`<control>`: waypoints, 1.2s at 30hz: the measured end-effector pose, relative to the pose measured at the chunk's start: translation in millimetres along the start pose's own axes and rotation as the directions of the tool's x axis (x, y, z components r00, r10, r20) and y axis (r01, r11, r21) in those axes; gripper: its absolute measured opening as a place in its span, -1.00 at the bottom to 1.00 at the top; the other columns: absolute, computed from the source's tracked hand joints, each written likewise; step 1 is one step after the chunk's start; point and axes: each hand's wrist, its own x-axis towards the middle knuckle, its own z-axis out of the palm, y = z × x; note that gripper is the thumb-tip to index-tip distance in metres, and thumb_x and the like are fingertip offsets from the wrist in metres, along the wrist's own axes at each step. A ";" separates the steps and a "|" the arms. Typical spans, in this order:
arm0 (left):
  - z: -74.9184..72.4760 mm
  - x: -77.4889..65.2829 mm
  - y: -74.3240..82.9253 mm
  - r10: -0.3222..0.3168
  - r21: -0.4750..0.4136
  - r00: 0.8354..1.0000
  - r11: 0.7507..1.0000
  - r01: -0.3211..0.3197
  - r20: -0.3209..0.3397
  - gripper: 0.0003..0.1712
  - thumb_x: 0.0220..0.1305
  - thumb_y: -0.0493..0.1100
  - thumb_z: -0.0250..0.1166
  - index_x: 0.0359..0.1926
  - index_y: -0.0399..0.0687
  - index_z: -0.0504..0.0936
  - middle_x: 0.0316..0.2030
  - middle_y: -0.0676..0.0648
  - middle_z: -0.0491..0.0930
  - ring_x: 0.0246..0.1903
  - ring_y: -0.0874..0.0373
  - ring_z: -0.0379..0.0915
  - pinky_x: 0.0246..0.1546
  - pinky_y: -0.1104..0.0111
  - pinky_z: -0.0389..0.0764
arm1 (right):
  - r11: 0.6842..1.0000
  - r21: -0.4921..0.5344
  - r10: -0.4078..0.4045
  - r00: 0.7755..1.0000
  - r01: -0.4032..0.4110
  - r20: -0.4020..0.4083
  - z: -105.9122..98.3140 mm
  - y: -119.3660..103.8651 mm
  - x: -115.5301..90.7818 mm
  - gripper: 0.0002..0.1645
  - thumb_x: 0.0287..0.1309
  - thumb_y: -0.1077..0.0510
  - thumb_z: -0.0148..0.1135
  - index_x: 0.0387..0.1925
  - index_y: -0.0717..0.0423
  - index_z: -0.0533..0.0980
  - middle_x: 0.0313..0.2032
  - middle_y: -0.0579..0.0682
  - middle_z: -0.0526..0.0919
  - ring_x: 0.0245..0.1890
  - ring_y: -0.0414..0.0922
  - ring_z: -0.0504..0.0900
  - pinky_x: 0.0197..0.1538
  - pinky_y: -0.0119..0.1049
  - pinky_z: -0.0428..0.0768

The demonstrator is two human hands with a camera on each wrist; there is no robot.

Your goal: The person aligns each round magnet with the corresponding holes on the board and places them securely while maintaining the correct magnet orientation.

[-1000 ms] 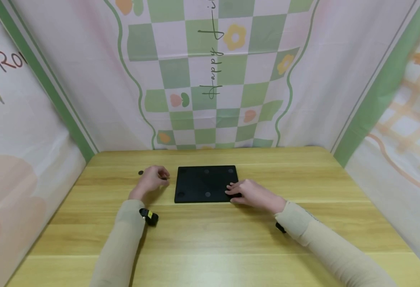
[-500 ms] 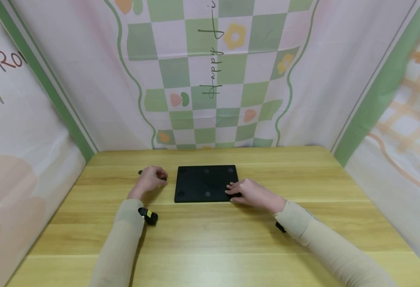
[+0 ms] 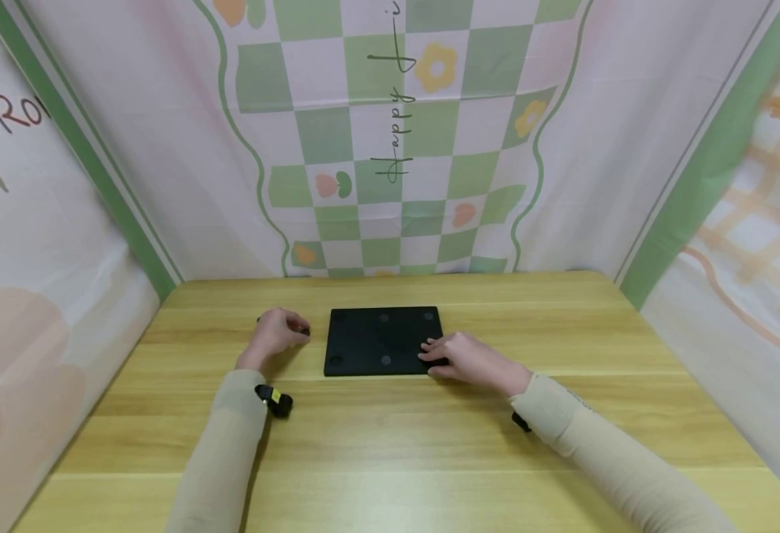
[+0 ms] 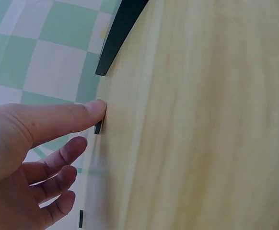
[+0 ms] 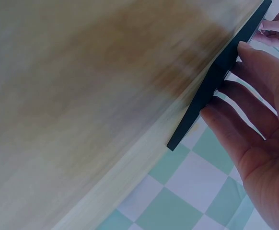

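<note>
A black rectangular board (image 3: 363,337) with several round dark discs on its top lies flat on the table. Over its near right corner my right hand (image 3: 466,361) holds it, thumb at the front edge and fingers on top and around the corner. The right wrist view shows these fingertips against the board's side (image 5: 192,108). Left of the board, my left hand (image 3: 278,334) pinches a small black disc (image 3: 305,332) low at the table, the thumb on it and the index finger hidden. In the left wrist view the disc (image 4: 98,128) shows under the thumb.
Another small black disc (image 4: 80,219) lies on the table left of my left hand, mostly covered in the head view. The wooden table (image 3: 390,444) ends at a checkered curtain (image 3: 390,222) behind, with printed curtains on both sides.
My left hand has shifted slightly left, and the small disc shows more clearly between its fingertips; the other disc behind it is more covered. My right hand and the board stay put.
</note>
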 end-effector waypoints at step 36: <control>3.2 0.5 0.2 -0.019 0.021 0.998 1.000 0.020 -0.054 -0.87 0.00 -0.23 0.47 -0.36 -0.12 0.74 -0.37 -0.06 0.67 -0.33 0.10 0.52 -0.27 0.28 0.53 | 1.000 0.017 0.008 1.000 -0.008 0.007 0.0 -0.3 -0.5 -0.61 0.17 0.09 0.28 0.03 0.14 0.60 0.09 0.16 0.58 0.15 0.04 0.53 0.11 -0.11 0.57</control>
